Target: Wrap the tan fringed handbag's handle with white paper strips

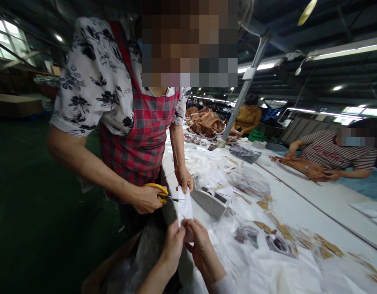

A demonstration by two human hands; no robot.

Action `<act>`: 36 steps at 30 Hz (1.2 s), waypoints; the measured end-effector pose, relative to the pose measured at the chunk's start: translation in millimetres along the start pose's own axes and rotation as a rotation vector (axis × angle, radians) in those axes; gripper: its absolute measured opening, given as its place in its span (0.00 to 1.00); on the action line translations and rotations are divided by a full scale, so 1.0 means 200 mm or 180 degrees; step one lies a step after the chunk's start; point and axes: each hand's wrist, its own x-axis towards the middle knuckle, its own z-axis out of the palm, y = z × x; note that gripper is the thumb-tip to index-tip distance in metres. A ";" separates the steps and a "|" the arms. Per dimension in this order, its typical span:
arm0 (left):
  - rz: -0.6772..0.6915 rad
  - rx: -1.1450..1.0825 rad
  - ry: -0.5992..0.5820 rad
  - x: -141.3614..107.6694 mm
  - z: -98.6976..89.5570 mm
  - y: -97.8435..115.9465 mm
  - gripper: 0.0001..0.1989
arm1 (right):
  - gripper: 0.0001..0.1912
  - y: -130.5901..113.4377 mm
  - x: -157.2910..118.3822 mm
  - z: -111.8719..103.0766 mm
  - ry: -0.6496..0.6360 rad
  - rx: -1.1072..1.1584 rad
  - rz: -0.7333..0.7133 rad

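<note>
A narrow white strip [185, 206] stretches between my hands and a co-worker's hand; I cannot tell whether it is paper, fabric or plastic. My left hand [172, 241] pinches its near end on the left. Close beside it, my right hand [199, 241] grips the same end, thumb and fingers pressed together. The co-worker's one hand holds the far end of the strip. In the other hand are scissors with yellow handles [157, 188], their blades lying across the strip's middle.
A white table [301, 200] bears clear plastic bags [249, 179], brown card pieces and a grey plastic holder [210, 202]. Brown garments [206, 122] are heaped farther back. Another person at right handles a brown garment [304, 165]. An open carton [114, 261] stands below the table's edge.
</note>
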 end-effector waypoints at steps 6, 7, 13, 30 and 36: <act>0.0017 -0.0212 -0.0015 0.03 -0.02 -0.01 0.17 | 0.16 0.01 0.02 -0.03 -0.0135 0.0014 0.0024; 0.0019 -0.0220 -0.0017 0.03 -0.03 -0.01 0.17 | 0.16 0.01 0.02 -0.03 -0.0155 0.0037 0.0025; -0.0128 -0.0102 0.0067 0.03 -0.04 -0.01 0.17 | 0.19 0.03 0.02 -0.04 -0.0283 0.0231 -0.0007; -0.0433 -0.0056 0.0361 0.08 -0.04 0.05 0.28 | 0.29 0.07 -0.07 -0.21 -0.0078 0.0151 0.0039; -0.0403 0.0083 0.0374 0.12 -0.08 0.02 0.28 | 0.29 0.14 -0.06 -0.29 -0.0089 -0.0080 -0.0055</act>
